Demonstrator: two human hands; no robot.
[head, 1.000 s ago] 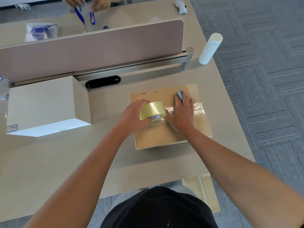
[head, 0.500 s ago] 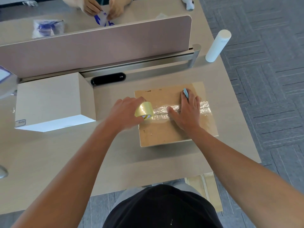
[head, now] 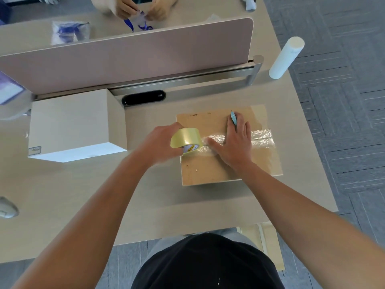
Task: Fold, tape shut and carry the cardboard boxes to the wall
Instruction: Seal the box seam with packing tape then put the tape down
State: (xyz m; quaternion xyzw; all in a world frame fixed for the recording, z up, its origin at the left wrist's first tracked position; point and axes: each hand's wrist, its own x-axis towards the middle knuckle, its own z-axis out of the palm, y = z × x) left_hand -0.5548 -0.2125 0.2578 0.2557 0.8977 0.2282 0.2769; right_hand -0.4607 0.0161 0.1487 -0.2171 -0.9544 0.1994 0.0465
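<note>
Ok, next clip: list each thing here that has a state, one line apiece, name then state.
cardboard box: flaps closed, flat on the desk, clear tape laid across its top.
tape roll: on edge at the box's left side, gripped by the left hand.
right hand: flat, pressing the tape strip, a blue cutter tucked between its fingers.
white cylinder: upright at the desk's far right edge.

A flat brown cardboard box (head: 220, 163) lies on the desk (head: 104, 195), a wrinkled clear tape strip (head: 260, 138) across its top, tape roll (head: 186, 140) at its left edge.
</note>
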